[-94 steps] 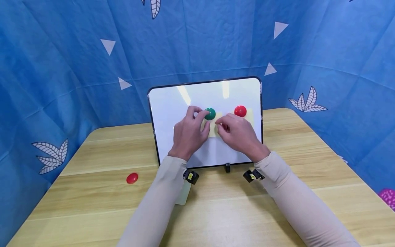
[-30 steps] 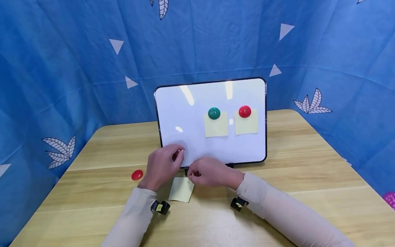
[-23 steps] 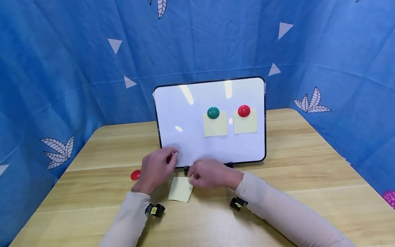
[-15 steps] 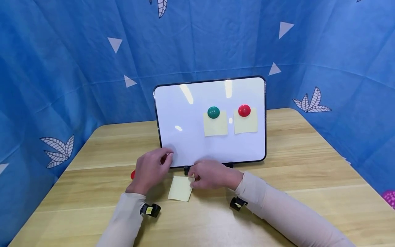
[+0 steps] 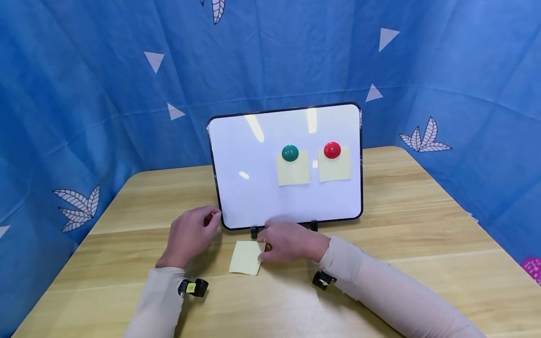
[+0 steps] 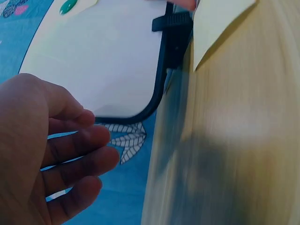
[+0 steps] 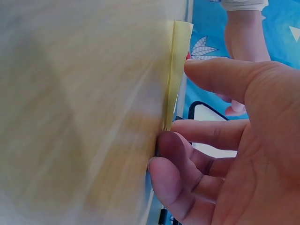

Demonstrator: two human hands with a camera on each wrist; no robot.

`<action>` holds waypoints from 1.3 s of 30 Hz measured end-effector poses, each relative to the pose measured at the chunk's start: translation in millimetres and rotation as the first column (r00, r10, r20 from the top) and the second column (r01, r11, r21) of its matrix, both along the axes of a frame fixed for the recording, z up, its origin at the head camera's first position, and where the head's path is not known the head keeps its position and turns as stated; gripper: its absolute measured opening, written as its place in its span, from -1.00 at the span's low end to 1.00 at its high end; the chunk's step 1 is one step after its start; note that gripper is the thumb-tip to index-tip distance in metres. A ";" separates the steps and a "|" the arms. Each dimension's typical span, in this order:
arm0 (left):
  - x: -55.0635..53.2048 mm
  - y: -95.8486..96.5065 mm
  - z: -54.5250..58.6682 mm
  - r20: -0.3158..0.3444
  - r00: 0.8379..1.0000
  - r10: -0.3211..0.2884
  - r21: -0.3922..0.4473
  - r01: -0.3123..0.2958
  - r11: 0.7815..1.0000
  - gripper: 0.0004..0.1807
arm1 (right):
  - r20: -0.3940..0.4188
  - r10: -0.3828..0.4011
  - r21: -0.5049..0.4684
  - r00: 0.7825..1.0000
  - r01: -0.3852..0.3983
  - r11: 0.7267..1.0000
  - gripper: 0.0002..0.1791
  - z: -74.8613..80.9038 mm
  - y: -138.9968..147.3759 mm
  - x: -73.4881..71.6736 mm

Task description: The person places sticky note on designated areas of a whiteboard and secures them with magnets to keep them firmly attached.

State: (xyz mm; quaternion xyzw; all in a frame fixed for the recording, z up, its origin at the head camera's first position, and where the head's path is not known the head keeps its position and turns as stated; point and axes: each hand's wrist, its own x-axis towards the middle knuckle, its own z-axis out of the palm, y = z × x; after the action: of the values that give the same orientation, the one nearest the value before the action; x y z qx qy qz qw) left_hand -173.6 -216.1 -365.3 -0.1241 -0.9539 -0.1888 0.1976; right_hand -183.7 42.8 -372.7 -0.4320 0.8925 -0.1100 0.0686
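Observation:
My right hand (image 5: pixel 291 241) is at the right edge of a pale yellow sticky note (image 5: pixel 246 258) on the table. In the right wrist view its index fingertip meets the note's near end (image 7: pixel 177 75), thumb apart from the index finger. My left hand (image 5: pixel 190 237), fingers loosely bent and holding nothing, hovers left of the note near the whiteboard's (image 5: pixel 253 202) lower left corner. A green magnet (image 5: pixel 290 153) and a red magnet (image 5: pixel 332 150) each sit at the top of a yellow note on the board. The red magnet on the table is hidden in the head view.
The whiteboard stands tilted on black feet (image 5: pixel 314 226) on a wooden table (image 5: pixel 338 291). A blue patterned curtain (image 5: pixel 270 56) hangs behind and at both sides. Something pink (image 5: pixel 532 268) shows at the far right edge.
Both hands have come down from the board. The right hand now stays beside the table note, while the left has moved further left and covers the red magnet lying on the table.

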 end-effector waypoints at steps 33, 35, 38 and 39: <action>5.6 -59.2 0.6 0.348 0.920 0.181 0.016 -0.199 0.980 -0.70 | 0.052 -0.027 0.001 0.998 0.027 1.000 -0.76 -0.4 3.0 2.2; 5.1 -60.7 -0.2 0.362 0.914 0.183 0.015 -0.202 0.979 -0.71 | 0.024 -0.028 0.000 0.999 0.028 1.000 -0.73 -0.3 2.6 3.9; 4.5 -62.9 -1.5 0.375 0.908 0.189 0.017 -0.211 0.977 -0.70 | 0.017 -0.044 -0.002 0.999 0.044 0.999 -0.67 0.7 1.8 7.7; 4.3 -63.6 -1.9 0.375 0.907 0.191 0.016 -0.213 0.977 -0.70 | 0.019 -0.051 -0.001 0.999 0.051 0.999 -0.66 0.8 1.5 8.6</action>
State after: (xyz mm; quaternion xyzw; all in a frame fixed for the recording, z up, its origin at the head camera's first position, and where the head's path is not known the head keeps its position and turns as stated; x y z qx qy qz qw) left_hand -169.3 -279.6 -367.2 0.0188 -0.9760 -0.2141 0.0356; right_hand -175.1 44.3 -371.9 -0.4083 0.9024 -0.1166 0.0737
